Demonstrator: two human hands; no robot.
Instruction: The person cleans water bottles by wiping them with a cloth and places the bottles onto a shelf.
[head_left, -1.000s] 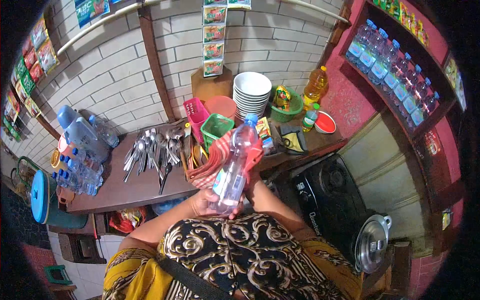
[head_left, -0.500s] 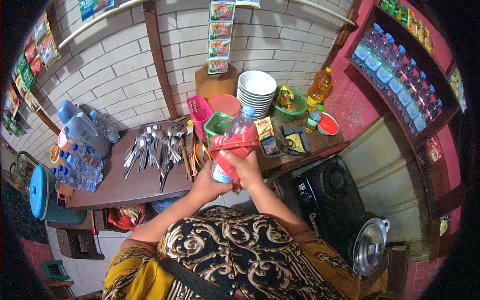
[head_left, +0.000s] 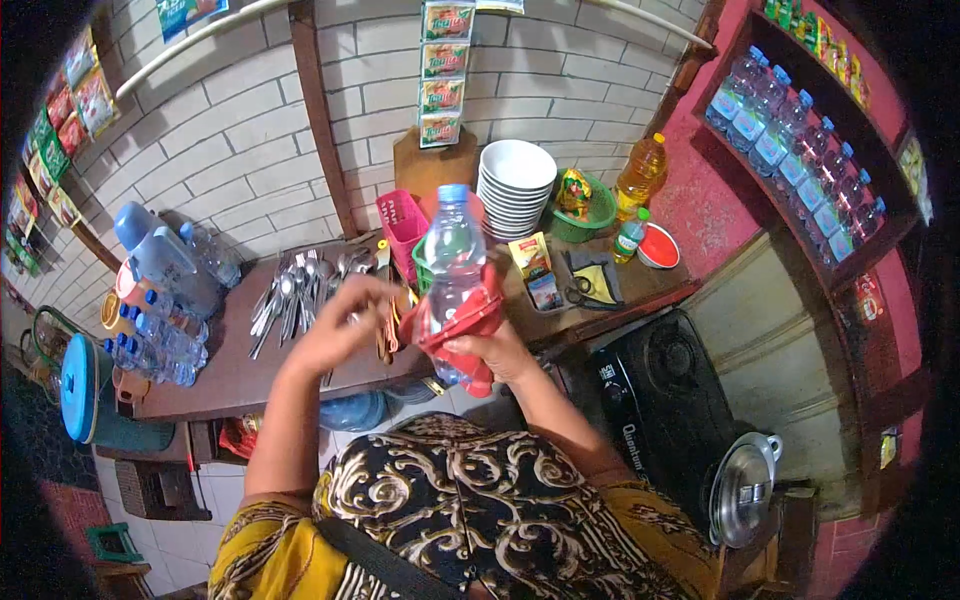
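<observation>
A clear plastic water bottle [head_left: 456, 245] with a blue cap stands nearly upright in front of me. Around its lower half is a red cloth [head_left: 462, 325]. My right hand [head_left: 497, 352] grips the bottle through this cloth, thumb across the front. Off to the bottle's left, my left hand [head_left: 345, 325] is raised and somewhat blurred, with fingers apart and nothing visible in it. Beneath and behind that hand, spoons and forks [head_left: 290, 290] lie spread on the brown counter [head_left: 235, 365].
White bowls [head_left: 516, 190] are stacked behind the bottle, beside a pink basket [head_left: 400, 230] and a green basket [head_left: 590, 210]. Several water bottles [head_left: 170, 335] stand at the left. A black stove [head_left: 650, 385] is on my right, near a lidded pot [head_left: 745, 490].
My left hand has come off the bottle and moved left. The bottle has turned more upright and shifted slightly left, with the cloth now lower around it.
</observation>
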